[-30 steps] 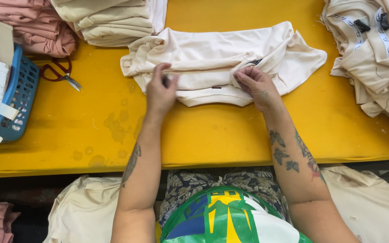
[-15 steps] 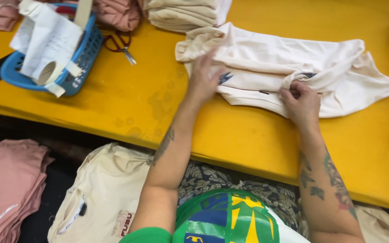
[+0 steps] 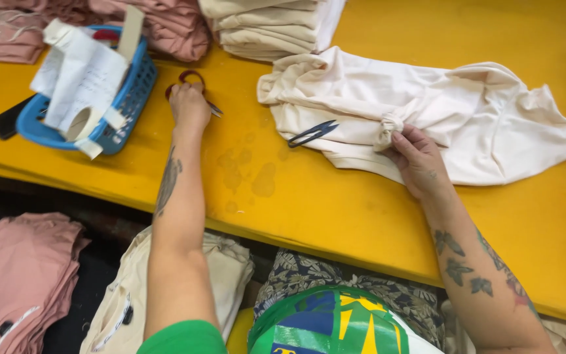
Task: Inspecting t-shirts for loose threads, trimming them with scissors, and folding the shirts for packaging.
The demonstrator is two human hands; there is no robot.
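A cream garment (image 3: pixel 427 115) lies crumpled on the yellow table (image 3: pixel 335 210). My right hand (image 3: pixel 414 160) pinches a bunched fold of it near its lower edge. A small dark thread snipper (image 3: pixel 312 133) rests on the garment's left part, apart from both hands. My left hand (image 3: pixel 189 108) reaches far left and lies over red-handled scissors (image 3: pixel 191 78) beside a blue basket; its fingers are on the handles, but a firm grip cannot be made out.
A blue plastic basket (image 3: pixel 122 105) holds papers and a tape roll. Folded pink garments (image 3: pixel 165 23) and folded cream garments (image 3: pixel 270 26) are stacked at the table's far edge. Pink (image 3: pixel 14 275) and cream (image 3: pixel 126 308) piles sit below the table's near edge.
My left hand left the cream garment and moved left to the red-handled scissors. The thread snipper now lies bare on the garment. My right hand stays on the fabric.
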